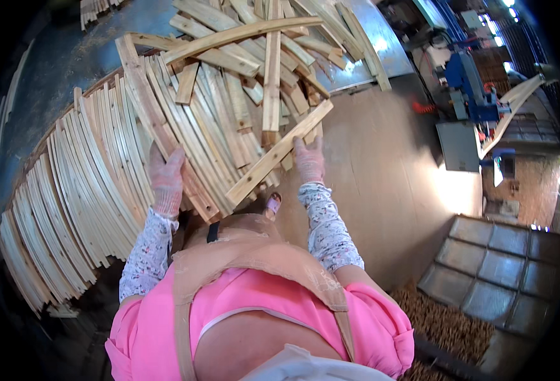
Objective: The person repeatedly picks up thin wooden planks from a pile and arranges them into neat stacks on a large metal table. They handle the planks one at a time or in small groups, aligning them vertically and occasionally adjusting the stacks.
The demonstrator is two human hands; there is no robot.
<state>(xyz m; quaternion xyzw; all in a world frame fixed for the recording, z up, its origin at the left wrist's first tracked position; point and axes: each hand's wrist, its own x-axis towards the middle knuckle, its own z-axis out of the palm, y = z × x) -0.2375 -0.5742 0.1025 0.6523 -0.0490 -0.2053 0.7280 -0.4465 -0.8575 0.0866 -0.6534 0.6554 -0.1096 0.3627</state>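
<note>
My left hand (166,179), in a pale, pinkish glove, is closed round the edge of a long wooden board (155,124). That board lies slantwise over a row of thin wooden slats (96,171) stacked on edge. With my right hand (310,162), gloved the same way, I grip a shorter wooden strip (280,152) near its far right end. This strip is tilted, its near end pointing back toward the left board. Beyond both hands lies a loose heap of wooden pieces (271,70), crossing each other at many angles. The undersides of both held pieces are hidden.
A blue machine (467,82) on a grey cabinet (461,147) stands at the far right, with curved wood (515,108) beside it. A metal-topped surface (375,54) lies behind the heap. Square grey panels (499,270) and brown pellet-like bits (442,324) are at the lower right.
</note>
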